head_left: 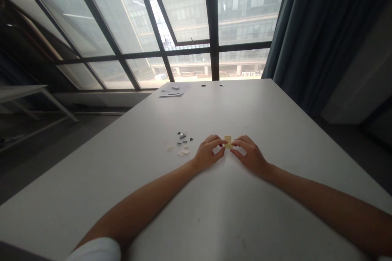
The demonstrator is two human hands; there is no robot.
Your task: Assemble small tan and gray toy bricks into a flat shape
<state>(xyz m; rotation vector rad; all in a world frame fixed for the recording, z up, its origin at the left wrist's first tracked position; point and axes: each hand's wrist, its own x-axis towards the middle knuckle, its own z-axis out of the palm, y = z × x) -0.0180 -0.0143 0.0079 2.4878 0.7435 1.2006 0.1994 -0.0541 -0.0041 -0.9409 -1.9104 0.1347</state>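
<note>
A small yellow toy building-brick plate (228, 139), with rows of small bumps on its face, is held up just over the white table (196, 195). My left hand (208, 153) pinches its left edge between thumb and forefinger. From the other side, my right hand (251, 157) grips the lower right edge with its fingertips. Left of my left hand lie several loose pieces: cream flat pieces (185, 152), grey bars (179, 143) and a dark grey piece (183, 135). Some are too small to make out.
Sheets of paper (171, 94) with a small object on top lie at the table's far left corner. A round dark cable hole (203, 85) is near the far edge. Beyond stand large windows (190, 12), with a blue curtain (301, 32) on the right.
</note>
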